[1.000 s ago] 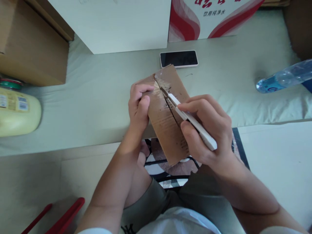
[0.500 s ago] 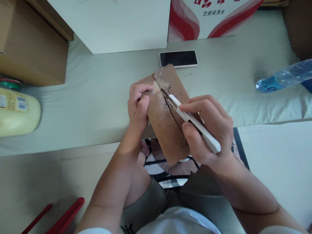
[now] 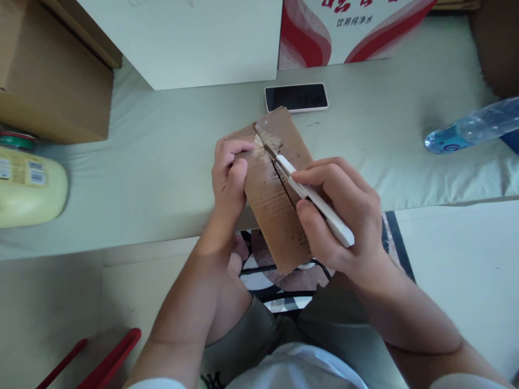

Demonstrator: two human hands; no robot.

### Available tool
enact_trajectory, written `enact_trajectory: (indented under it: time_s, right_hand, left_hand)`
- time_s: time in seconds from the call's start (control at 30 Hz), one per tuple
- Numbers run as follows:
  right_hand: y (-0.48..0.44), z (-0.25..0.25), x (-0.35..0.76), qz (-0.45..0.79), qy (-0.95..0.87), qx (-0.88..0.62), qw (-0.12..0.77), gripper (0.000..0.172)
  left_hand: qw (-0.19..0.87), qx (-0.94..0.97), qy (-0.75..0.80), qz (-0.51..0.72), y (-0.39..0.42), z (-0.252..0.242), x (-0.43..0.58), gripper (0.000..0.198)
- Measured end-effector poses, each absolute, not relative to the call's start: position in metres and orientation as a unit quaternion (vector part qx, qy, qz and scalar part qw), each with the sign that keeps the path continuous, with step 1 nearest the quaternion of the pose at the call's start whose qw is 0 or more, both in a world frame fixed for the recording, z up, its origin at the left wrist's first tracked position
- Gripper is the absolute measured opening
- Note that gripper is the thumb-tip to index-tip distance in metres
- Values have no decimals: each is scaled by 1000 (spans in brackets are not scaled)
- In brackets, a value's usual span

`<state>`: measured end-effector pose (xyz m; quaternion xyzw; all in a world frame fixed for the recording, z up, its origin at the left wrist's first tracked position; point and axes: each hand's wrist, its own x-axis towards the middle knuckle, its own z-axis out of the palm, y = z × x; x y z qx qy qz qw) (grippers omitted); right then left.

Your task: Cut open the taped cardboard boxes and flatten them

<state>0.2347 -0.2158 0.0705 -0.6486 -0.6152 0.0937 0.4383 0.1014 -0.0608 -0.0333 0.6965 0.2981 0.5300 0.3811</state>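
Observation:
My left hand (image 3: pixel 229 175) grips the left edge of a small brown cardboard box (image 3: pixel 272 205), holding it tilted above the edge of the pale green bed surface (image 3: pixel 162 162). In my right hand (image 3: pixel 340 216) I hold a white utility knife (image 3: pixel 314 200) like a pen. Its blade tip sits in the taped seam that runs down the box's top, near the upper end of the slit. Clear tape glints at the top of the seam.
A phone (image 3: pixel 296 97) lies face up just behind the box. A white box (image 3: pixel 190 38) and a red-and-white carton (image 3: pixel 348 27) stand at the back. At left are a brown carton (image 3: pixel 52 75) and a yellow jug (image 3: pixel 28 183); at right lies a water bottle (image 3: pixel 470 129). Red handles (image 3: pixel 109 356) show bottom left.
My right hand and the knife have slid slightly up and left along the seam. The left hand and box have stayed still.

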Motion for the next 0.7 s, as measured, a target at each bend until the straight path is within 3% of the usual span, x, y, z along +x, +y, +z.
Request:
enact_trajectory:
  time_s: [0.7]
  right_hand:
    - [-219, 71, 236, 70, -616, -651, 438, 15]
  left_hand:
    - [365, 712, 283, 529, -55, -40, 98, 46]
